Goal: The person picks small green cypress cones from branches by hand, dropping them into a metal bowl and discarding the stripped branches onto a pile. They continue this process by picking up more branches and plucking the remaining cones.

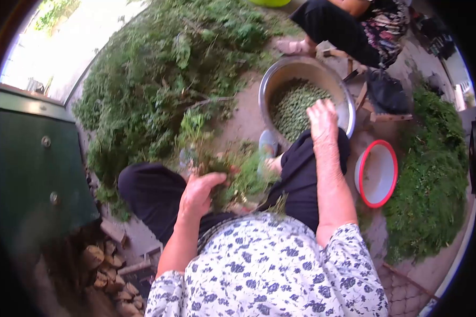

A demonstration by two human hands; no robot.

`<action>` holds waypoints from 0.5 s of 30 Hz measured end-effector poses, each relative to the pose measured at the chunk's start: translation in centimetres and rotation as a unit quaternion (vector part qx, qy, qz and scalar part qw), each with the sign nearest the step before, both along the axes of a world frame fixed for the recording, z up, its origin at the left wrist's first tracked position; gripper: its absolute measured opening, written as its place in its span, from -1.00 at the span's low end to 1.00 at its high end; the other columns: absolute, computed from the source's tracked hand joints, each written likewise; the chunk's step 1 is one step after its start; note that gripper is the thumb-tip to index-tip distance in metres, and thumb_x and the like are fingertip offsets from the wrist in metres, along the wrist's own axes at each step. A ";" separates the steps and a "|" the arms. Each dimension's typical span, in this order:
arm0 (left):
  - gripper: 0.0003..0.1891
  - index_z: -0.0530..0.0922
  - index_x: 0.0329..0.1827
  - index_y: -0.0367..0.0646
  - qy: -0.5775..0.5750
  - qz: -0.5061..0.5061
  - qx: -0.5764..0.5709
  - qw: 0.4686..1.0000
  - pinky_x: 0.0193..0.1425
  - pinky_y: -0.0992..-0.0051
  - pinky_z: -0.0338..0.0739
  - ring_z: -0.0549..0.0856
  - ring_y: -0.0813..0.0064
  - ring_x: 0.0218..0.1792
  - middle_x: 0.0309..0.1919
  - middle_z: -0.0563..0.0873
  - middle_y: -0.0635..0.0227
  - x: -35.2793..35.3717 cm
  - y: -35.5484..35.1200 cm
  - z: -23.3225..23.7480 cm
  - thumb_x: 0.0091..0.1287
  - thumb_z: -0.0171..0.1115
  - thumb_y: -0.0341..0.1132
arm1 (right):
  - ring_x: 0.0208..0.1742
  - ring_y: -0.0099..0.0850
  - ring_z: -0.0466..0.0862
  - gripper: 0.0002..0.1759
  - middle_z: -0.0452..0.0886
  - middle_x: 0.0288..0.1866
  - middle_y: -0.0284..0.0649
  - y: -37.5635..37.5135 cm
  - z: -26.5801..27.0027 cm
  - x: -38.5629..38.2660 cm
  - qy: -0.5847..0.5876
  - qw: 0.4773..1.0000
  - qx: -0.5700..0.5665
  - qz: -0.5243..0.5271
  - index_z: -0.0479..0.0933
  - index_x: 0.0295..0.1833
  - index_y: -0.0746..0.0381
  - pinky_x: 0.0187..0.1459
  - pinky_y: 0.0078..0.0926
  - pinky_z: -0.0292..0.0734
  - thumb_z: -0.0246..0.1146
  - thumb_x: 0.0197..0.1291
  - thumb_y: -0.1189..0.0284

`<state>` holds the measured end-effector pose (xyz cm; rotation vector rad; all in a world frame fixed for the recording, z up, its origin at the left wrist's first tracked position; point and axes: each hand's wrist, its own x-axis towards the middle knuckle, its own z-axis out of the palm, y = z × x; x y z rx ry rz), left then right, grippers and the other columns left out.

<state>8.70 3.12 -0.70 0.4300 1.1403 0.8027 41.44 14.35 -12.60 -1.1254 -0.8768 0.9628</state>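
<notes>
My left hand (197,196) is closed around the stems of a feathery green plant (248,177), whose leaves spread across my lap between my knees. Its thumb points right, and the stems partly hide the other fingers. My right hand (323,117) reaches over the near right side of a large metal basin (267,87). Its fingers are apart and extend above small green pods (296,108) heaped inside. I see nothing held in that hand, though its palm side is hidden.
A big heap of cut green plants (158,79) lies front left, another pile (428,174) at the right. A red-rimmed white bowl (378,173) sits beside my right knee. Another person (344,29) sits beyond the basin, near a wooden stool (388,117). Firewood (111,274) lies lower left.
</notes>
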 end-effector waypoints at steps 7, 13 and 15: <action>-0.62 0.46 0.13 -0.36 -0.046 0.025 -0.035 0.998 -0.06 0.47 0.57 0.65 0.36 -0.11 -0.12 0.66 0.12 0.5 0.3 0.2 0.21 0.12 -0.54 | -0.47 -0.63 0.57 -0.86 0.63 -0.30 -0.31 -5.8 12.1 -12.4 -0.086 0.954 -0.063 0.281 0.58 -0.13 0.28 -0.39 -0.68 0.52 0.17 0.23 0.56; -0.62 0.47 0.14 -0.31 -0.017 0.034 -0.005 0.999 -0.05 0.48 0.58 0.65 0.44 -0.16 -0.08 0.64 0.19 -0.1 -0.3 -1.4 0.23 0.19 -0.48 | -0.19 -0.15 0.64 -0.65 0.59 -0.16 -0.06 -7.3 9.9 -16.6 -0.291 0.902 0.090 0.307 0.47 0.05 0.27 -0.19 -0.41 0.57 0.12 0.11 0.69; -0.57 0.43 0.19 -0.24 -0.009 0.049 0.004 0.999 -0.01 0.42 0.59 0.66 0.36 -0.13 0.00 0.62 0.16 0.0 -0.3 -1.4 0.22 0.19 -0.53 | -0.08 -0.09 0.62 -0.69 0.56 -0.03 0.01 -7.2 10.3 -16.4 -0.302 0.889 0.049 0.341 0.46 0.03 0.24 -0.13 -0.36 0.54 0.14 0.12 0.61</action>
